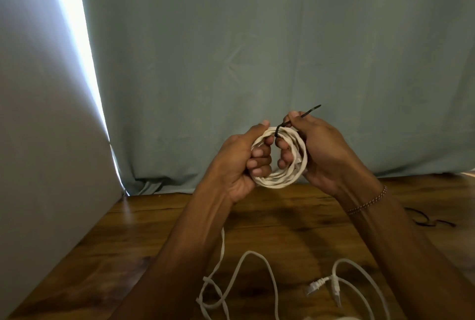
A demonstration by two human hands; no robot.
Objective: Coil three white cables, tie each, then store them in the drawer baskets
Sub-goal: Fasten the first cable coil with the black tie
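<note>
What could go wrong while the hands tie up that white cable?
The thin black tie, pinched by the right hand, may slip free before it tightens. Then the coiled white cable, gripped by the left hand, might spring open. It could also tangle with the loose white cables on the brown wooden table.

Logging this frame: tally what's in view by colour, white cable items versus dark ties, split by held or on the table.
White coiled cable, held by left hand and right hand: 1
Loose white cable on the table, strands tangled, number unclear: 1 bunch
Dark tie on the coil, pinched by right hand: 1
Dark ties on table: 1 small pile
Total: 4
</note>
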